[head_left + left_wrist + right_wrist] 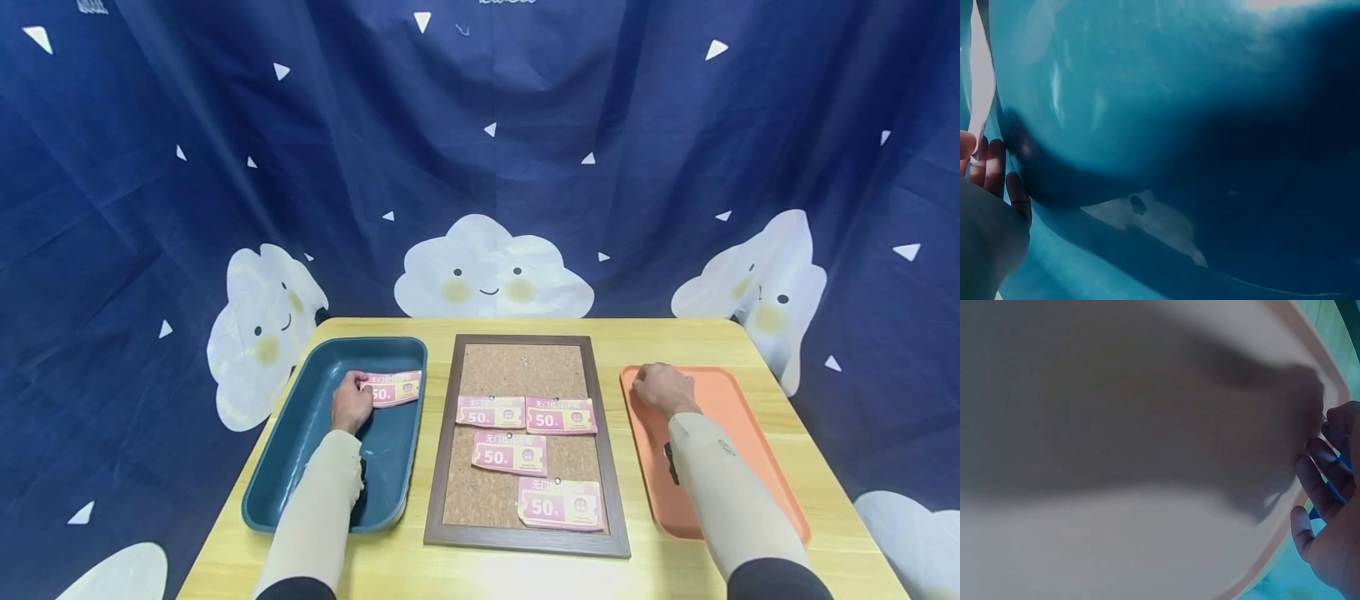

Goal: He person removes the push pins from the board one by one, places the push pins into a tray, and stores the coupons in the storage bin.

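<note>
Both arms point(321, 492) stretched forward, well apart. Left hand point(351, 403) is pinching, thumb against fingers point(994, 167). Right hand point(664, 389) is back-up, fingers bent, can't tell if it's gripping tbh.

A curtain point(528, 108) across the frame's top and sides, around the lower-centre table point(405, 575), suggests a screened-off work booth.

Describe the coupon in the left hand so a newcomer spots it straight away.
On the wooden table, find the dark teal bin, left of the framed corkboard. Inside the bin's far part, the left hand pinches a pink-and-yellow coupon marked 50. Four similar coupons lie on the corkboard; only this one is held.
</note>
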Demonstrator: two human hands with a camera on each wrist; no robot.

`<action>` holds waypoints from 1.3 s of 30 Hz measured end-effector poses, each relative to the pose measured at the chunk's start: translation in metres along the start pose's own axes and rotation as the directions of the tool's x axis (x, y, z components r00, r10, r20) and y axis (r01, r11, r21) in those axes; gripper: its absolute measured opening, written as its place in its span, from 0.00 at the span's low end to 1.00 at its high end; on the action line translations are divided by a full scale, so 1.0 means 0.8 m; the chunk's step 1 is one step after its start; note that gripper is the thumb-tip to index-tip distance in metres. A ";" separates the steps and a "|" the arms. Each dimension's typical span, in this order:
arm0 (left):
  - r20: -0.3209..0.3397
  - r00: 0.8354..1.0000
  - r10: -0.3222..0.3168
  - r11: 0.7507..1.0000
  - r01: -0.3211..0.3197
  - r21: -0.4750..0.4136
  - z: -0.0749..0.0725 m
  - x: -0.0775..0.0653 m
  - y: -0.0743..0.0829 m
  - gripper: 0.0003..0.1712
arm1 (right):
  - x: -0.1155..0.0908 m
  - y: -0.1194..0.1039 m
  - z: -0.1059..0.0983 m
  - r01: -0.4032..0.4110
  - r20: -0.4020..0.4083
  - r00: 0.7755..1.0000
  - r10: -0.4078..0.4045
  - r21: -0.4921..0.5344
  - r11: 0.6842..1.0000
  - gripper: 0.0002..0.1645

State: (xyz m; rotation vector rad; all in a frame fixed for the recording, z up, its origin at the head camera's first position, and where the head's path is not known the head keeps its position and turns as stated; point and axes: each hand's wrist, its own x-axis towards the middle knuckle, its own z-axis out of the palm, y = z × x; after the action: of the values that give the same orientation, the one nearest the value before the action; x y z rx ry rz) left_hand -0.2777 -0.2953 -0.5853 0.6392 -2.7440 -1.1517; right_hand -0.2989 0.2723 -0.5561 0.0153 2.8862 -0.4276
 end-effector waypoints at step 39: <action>0.092 0.993 0.069 0.996 -0.064 -0.056 0.000 -0.007 0.046 0.31 | 0.001 0.006 0.019 -0.002 -0.148 0.989 0.023 0.145 0.989 0.26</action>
State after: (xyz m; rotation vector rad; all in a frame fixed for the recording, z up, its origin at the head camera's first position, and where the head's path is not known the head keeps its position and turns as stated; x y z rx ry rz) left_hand -0.2853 -0.2700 -0.5591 0.4958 -2.7774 -1.2663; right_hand -0.2959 0.2723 -0.5715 0.0933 2.9927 -0.6590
